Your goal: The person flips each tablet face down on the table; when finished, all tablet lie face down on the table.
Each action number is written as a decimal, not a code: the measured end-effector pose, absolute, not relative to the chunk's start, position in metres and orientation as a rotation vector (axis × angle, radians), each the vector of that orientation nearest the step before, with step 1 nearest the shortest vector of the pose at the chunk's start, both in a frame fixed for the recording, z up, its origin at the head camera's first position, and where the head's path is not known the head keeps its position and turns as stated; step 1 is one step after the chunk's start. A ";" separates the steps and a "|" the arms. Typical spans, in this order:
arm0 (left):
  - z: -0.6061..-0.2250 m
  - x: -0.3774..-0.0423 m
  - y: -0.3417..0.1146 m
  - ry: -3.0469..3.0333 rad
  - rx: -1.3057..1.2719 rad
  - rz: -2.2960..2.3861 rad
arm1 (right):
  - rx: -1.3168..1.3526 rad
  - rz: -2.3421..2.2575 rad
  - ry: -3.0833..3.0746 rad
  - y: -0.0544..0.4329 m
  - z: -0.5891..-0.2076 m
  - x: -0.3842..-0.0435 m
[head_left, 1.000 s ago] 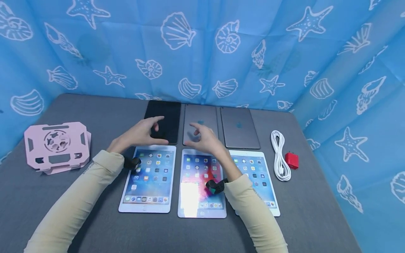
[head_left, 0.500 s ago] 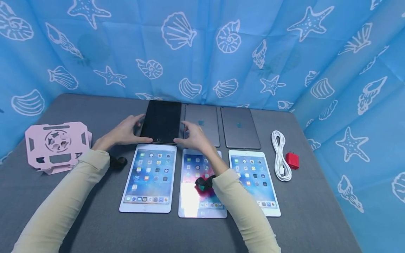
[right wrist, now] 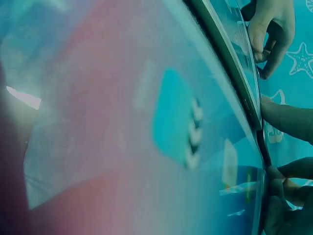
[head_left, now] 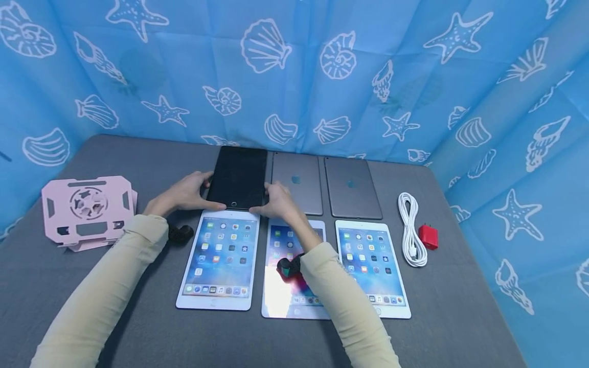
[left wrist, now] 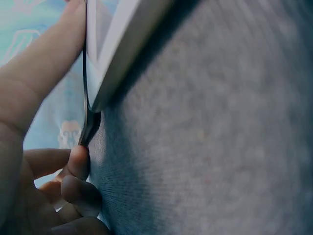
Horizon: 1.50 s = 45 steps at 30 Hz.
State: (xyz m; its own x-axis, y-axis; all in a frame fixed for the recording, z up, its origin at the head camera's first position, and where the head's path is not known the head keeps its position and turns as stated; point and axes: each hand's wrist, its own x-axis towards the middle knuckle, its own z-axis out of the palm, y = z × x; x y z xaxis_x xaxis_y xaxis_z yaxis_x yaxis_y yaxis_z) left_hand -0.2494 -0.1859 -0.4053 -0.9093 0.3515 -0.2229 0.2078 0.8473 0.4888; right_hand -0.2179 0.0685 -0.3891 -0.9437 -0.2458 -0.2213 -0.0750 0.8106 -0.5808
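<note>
A tablet with a dark screen [head_left: 239,176] lies face up in the back row, between my two hands. My left hand [head_left: 186,194] grips its near left corner, thumb along the front edge and fingers at the left side. At the near right corner my right hand [head_left: 278,202] holds it likewise, its thumb on the front edge. The left wrist view shows curled fingers [left wrist: 78,164] at the thin dark edge. In the right wrist view, fingers [right wrist: 276,183] pinch the edge too. A white tablet with a lit screen [head_left: 220,260] lies just in front of the dark one.
Two grey tablets, one in the middle [head_left: 298,179] and one at right [head_left: 353,189], lie back up in the back row. Two more lit white tablets [head_left: 374,268] lie in front. A pink stand [head_left: 87,209] is left; a white cable [head_left: 409,230] and red charger [head_left: 428,236] are right.
Both hands have come down from above the dark tablet and spread to its sides. Their fingers now hold its near corners. The head view has shifted slightly.
</note>
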 end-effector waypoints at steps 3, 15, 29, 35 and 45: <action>-0.406 -0.249 -0.186 2.719 0.416 0.678 | -0.244 -0.855 2.709 0.069 -0.391 -0.219; -0.405 -0.248 -0.185 2.715 0.419 0.670 | -0.225 -0.865 2.714 0.067 -0.392 -0.220; -0.405 -0.248 -0.185 2.700 0.404 0.655 | -0.219 -0.875 2.700 0.068 -0.392 -0.220; -0.406 -0.248 -0.186 2.681 0.386 0.659 | -0.203 -0.858 2.692 0.065 -0.392 -0.220; -0.407 -0.247 -0.186 2.715 0.419 0.661 | -0.148 -0.855 2.686 0.062 -0.391 -0.221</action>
State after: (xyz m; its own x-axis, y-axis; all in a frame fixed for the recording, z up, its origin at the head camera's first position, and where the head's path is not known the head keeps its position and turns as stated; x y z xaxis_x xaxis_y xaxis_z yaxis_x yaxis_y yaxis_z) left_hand -0.2468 -0.1864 -0.4065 -0.9075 0.3506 -0.2314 0.2050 0.8505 0.4843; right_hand -0.2206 0.0621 -0.3910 -0.9443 -0.1923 -0.2672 -0.0026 0.8159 -0.5782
